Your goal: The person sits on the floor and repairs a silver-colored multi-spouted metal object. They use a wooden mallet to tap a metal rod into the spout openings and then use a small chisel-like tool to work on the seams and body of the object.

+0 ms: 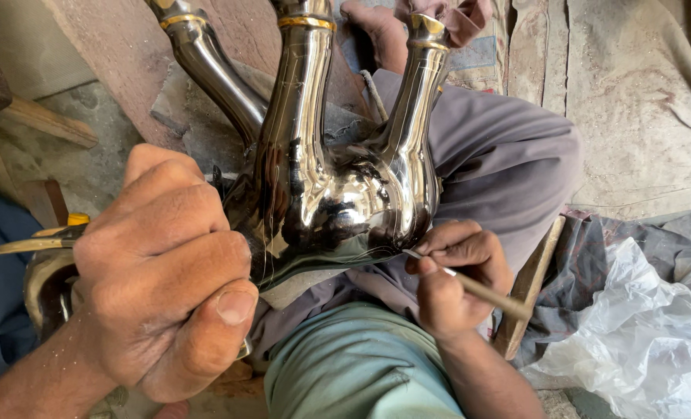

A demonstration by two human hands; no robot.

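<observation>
Dusty floor and worn cloth surround a person sitting cross-legged, a crumpled plastic sheet (640, 326) lying to their right. Across the lap lies a polished metal animal figure (322, 186), legs up, fine scratched lines already showing on its belly edge, most of it still plain. Left hand (163, 271) clamps the body; right hand (458, 275) pinches a thin engraving tool (477, 289), its tip touching the lower rim.

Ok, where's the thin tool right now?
In the head view, lower right of centre: the right hand holds the thin tool like a pencil, its tip at the lower edge of the shiny metal piece, above the lap.
</observation>
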